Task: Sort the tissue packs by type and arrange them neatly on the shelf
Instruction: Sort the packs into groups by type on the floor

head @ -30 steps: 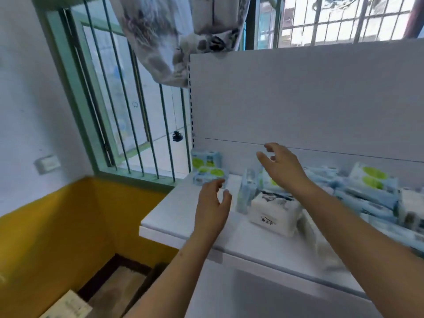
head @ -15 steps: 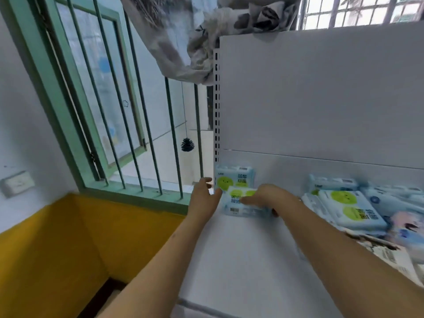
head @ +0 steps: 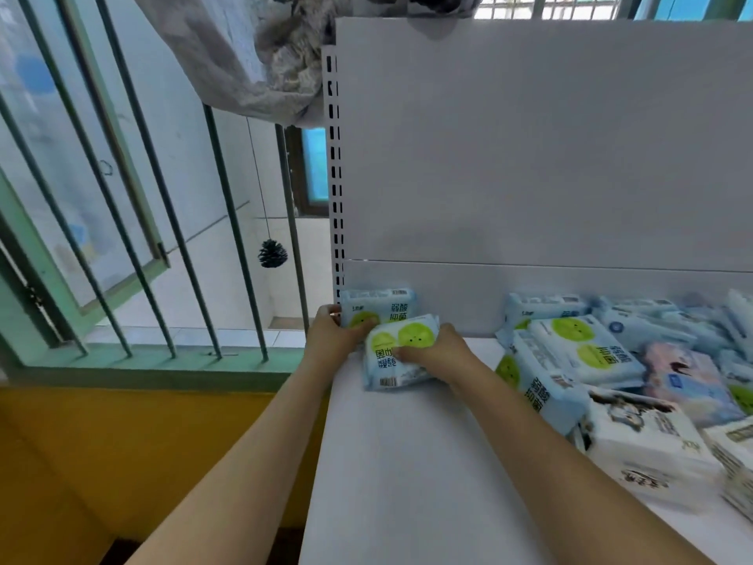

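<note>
**Both hands on green-dot packs at shelf's left rear corner**

Right hand (head: 438, 354) is gripping a light-blue tissue pack with two green dots (head: 397, 354). Fingers are curling over its top face, so the grip is closed on the pack. The pack is sitting tilted, near edge on the white shelf (head: 407, 475), far edge leaning up against the pack behind it.

Left hand (head: 332, 334) is holding the upright pack (head: 379, 307) of the same type at its left end. That pack is standing against the shelf's back panel (head: 529, 157), right beside the slotted upright (head: 335, 177). Fingers are wrapping the pack's lower left corner; thumb position is hidden, so I can't tell how tight the grip is.

Unsorted pile (head: 611, 360) is lying on the shelf's right side, well apart from the two handled packs, with bare shelf between. It is mixing more green-dot packs, plain blue packs, a pinkish-blue pack (head: 684, 377) and white packs with black print (head: 644, 438) nearest the front. Several are overlapping at angles.

Left of the shelf: green barred window (head: 134, 246), a pine cone (head: 272, 253) hanging on a string, yellow wall (head: 142, 462) below the sill. Grey cloth (head: 244, 46) is draping over the panel's top left corner.
</note>
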